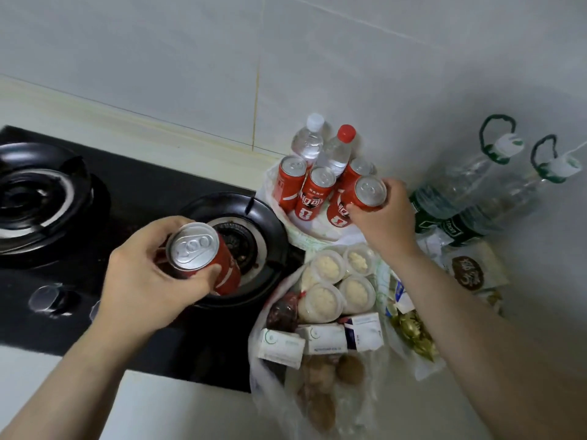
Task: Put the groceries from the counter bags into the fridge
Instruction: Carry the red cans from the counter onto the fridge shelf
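While each hand holds a red drink can, the rest of the groceries sit in open bags on a pale counter (165, 408), to the right of a black gas hob (133, 192). The left hand (149, 274) curls around the first can (203, 258), with the thumb on the near side and the fingers on the far side. It holds the can tilted above the hob's right burner (254, 223), with the silver top facing up.

Farther away and to the right, the right hand (381, 214) grips a second can (365, 193) from its right side, the thumb across the front. Whether this can is clear of the bag cannot be told. It is at the right edge of a cluster: three more red cans (314, 195) stand upright on a white plastic bag (305, 231). Two clear water bottles (336, 152) stand just behind them against the tiled wall (190, 58), one with a white cap and one with a red cap.

Nearer the camera, a second clear bag (263, 369) holds round lidded tubs (320, 300) of pale food. White cartons (320, 339) lie nearer than the tubs, and brown round produce (320, 376) lies nearest. Right of the right forearm lie a packet of gold-wrapped pieces (413, 335) and a packet with a brown round label (467, 273). At the far right are large green-labelled bottles (444, 211) with loop handles.
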`<state>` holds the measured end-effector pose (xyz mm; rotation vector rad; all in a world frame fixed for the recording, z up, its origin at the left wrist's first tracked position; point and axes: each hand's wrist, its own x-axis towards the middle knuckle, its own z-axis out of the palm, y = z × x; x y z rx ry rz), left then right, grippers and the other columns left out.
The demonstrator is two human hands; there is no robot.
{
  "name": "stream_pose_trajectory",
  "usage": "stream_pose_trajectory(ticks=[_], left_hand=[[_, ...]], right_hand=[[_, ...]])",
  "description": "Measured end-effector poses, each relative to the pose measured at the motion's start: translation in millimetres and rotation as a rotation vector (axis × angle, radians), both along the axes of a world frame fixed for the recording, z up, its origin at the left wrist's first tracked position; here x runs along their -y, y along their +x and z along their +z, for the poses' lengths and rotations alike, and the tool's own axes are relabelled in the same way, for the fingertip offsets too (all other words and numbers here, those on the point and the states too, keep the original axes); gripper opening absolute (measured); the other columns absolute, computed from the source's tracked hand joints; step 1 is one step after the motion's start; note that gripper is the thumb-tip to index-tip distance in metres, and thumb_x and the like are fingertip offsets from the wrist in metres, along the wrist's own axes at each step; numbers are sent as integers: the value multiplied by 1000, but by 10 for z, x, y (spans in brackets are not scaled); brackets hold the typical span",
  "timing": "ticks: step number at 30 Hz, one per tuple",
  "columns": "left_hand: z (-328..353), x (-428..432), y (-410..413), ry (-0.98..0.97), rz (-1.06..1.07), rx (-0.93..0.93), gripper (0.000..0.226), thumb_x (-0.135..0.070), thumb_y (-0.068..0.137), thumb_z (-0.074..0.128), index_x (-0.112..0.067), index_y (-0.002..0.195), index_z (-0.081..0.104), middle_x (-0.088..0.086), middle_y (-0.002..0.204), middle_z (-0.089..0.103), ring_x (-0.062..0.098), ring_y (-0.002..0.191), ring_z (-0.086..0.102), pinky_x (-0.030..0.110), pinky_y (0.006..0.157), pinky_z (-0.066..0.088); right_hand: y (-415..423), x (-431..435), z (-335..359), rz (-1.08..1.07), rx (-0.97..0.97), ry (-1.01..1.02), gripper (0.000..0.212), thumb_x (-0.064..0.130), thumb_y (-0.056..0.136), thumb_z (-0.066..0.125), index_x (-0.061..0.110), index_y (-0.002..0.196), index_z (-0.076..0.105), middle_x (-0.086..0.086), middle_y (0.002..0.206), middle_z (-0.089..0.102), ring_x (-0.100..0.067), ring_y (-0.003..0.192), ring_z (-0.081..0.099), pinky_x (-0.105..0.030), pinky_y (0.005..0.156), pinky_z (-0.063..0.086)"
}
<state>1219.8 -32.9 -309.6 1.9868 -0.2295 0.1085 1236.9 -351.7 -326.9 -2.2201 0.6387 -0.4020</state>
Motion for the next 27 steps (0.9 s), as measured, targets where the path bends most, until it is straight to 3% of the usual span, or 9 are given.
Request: stream_pose_trajectory(ticks=[4,8,11,14,17,20,27], left_hand=[[49,-69,-261,-28,151,10,45,-46,52,70,-36,96,62,-20,93,69,-6,80,63,8,76,47],[183,-28,-635,-51,300,42,34,-30,57,73,-35,90,62,-26,86,68,-6,76,63,9,71,49],[262,13,-980,-31,384,38,37,-42,54,68,-38,90,64,-22,88,69,-1,78,64,17,72,51],[360,54,-1345,-63,496,41,33,-42,54,68,-44,87,65,-25,85,69,-3,76,64,13,67,51],[513,140,-1716,-58,596,81,32,-25,60,72,-42,86,63,-29,78,68,-9,72,63,6,63,46],[663,116,-2239,-42,720,105,34,-8,67,76,-28,93,66,-17,80,69,-8,75,63,6,63,46],[909,-277,-3482,-66,1009,132,49,-25,60,73,-22,108,68,-10,96,70,6,87,67,16,63,51]], right_hand=[[-219,-153,297,84,122,230,41,21,72,81,28,107,61,12,96,69,0,87,66,-19,75,52],[-440,-301,406,244,173,403,38,11,75,79,32,102,63,13,93,71,2,85,68,-13,69,51],[-597,-392,440,401,176,427,44,6,72,80,33,103,63,12,99,72,-1,91,68,-21,79,54],[-808,-482,508,568,172,420,43,6,71,81,35,98,63,11,98,72,-3,91,68,-24,80,53],[-1037,-565,618,686,186,404,41,9,71,81,36,96,63,11,97,71,-4,91,67,-23,79,52],[-1331,-739,772,842,194,409,39,11,73,80,37,96,63,13,95,70,-2,90,66,-17,75,50],[-1969,-1511,1088,1161,143,463,43,14,72,79,30,109,65,13,99,71,-2,93,67,-21,76,54]])
